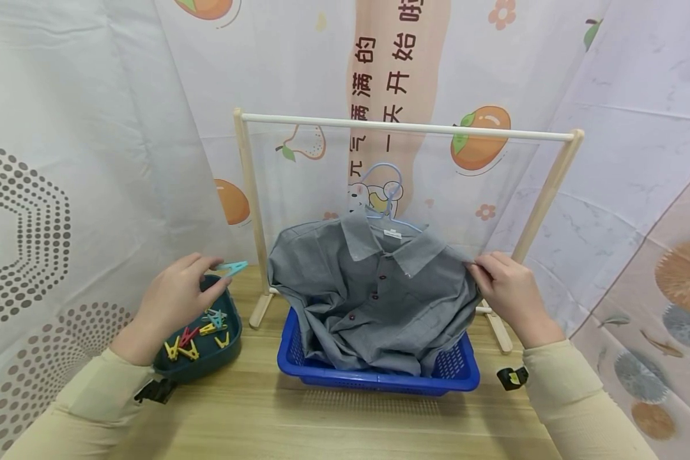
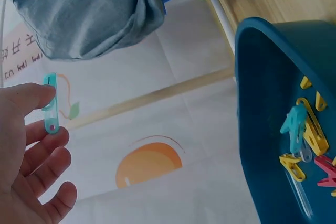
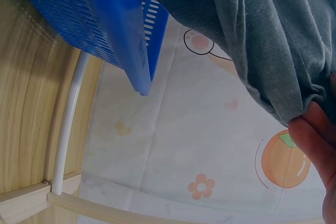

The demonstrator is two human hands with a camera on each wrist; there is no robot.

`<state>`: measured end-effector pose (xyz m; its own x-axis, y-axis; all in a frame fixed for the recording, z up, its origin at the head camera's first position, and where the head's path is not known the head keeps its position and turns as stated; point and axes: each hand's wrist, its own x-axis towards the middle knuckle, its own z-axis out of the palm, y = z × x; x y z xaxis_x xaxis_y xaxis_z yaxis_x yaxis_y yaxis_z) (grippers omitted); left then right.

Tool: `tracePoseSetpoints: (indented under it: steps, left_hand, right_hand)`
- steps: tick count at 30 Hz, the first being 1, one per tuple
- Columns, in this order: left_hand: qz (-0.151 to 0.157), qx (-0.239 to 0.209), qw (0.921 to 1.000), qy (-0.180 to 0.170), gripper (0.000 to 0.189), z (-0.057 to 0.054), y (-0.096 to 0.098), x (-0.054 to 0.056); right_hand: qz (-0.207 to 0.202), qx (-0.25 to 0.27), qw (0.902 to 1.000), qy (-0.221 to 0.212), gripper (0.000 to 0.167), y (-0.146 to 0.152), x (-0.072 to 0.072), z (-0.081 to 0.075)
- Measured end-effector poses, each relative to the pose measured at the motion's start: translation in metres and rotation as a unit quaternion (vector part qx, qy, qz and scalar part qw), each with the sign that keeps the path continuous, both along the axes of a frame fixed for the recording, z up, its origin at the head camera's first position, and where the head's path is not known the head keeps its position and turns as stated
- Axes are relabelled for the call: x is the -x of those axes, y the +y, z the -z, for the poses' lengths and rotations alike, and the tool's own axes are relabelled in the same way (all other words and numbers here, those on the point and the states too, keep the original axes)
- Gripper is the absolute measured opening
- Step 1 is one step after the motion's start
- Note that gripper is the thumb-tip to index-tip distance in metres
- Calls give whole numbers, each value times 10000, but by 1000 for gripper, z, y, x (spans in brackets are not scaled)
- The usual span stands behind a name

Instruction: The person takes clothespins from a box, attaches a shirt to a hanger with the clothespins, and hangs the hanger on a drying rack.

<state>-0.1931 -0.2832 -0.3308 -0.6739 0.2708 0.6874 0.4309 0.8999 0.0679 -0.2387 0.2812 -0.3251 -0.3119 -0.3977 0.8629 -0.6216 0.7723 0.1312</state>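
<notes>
A grey button-up shirt (image 1: 385,294) sits on a light blue hanger (image 1: 388,185), its lower part bunched in the blue basket (image 1: 379,381). My right hand (image 1: 508,284) pinches the shirt by its shoulder on the right side; in the right wrist view the thumb and fingers (image 3: 315,135) grip a fold of the cloth. Between thumb and fingertips, my left hand (image 1: 175,294) pinches a turquoise clothespin (image 2: 51,103), held above the dark green bin and to the left of the shirt.
Several yellow, red and turquoise clothespins (image 1: 188,336) lie in the dark green bin (image 1: 236,326) at the left. Behind the basket stands a wooden rack with a white top rail (image 1: 402,126). A printed curtain (image 1: 299,70) hangs behind it, over the wooden table (image 1: 253,409).
</notes>
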Motion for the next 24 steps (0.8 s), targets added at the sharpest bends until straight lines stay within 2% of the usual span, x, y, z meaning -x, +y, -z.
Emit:
tracePoseSetpoints:
  steps: [7,14,19,24]
  left_hand:
    - [410,125,9977,528,38,-3,2,0]
    - [791,242,9915,1009,76,-8,5,4]
    - [920,372,9873,1240,72,-17,10,8]
    - [978,458,9865,1234,71,-28,16,10]
  right_hand:
    - [-44,50,10000,58,10,1,1,2]
    - [-90,116,9999,85,10,0,2,1]
    - [-72,97,9999,99,11,0,2,1]
    - [-64,102,9999,71,11,0,1,1]
